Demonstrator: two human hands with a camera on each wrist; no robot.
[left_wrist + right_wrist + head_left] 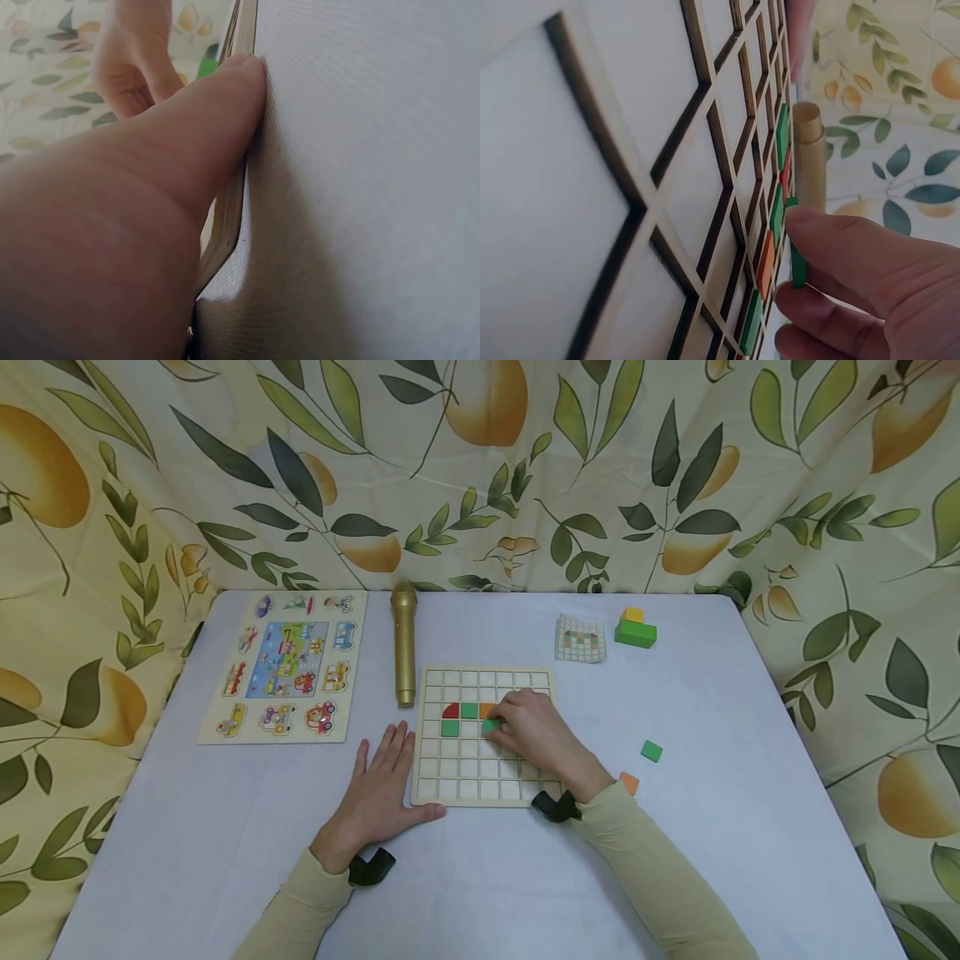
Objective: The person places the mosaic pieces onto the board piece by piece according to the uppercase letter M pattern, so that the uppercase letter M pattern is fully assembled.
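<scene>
A pale wooden grid board (467, 767) lies in the middle of the table. On it, a red tile with a curved edge (451, 711), a green tile (468, 710) and an orange tile (486, 711) form a row, with another green tile (450, 727) below the red one. My right hand (536, 731) is over the board, pinching a green tile (798, 251) between thumb and fingers. Several tiles right of the orange one are hidden by that hand in the head view. My left hand (381, 789) rests spread at the lower left corner, its thumb along the board's near edge.
A loose green tile (652, 751) and an orange tile (629, 783) lie right of the board. Behind are a patterned card (580, 639), a green block (636, 634) and a yellow block (633, 614). A gold cylinder (404, 647) and a picture puzzle (213, 714) lie left.
</scene>
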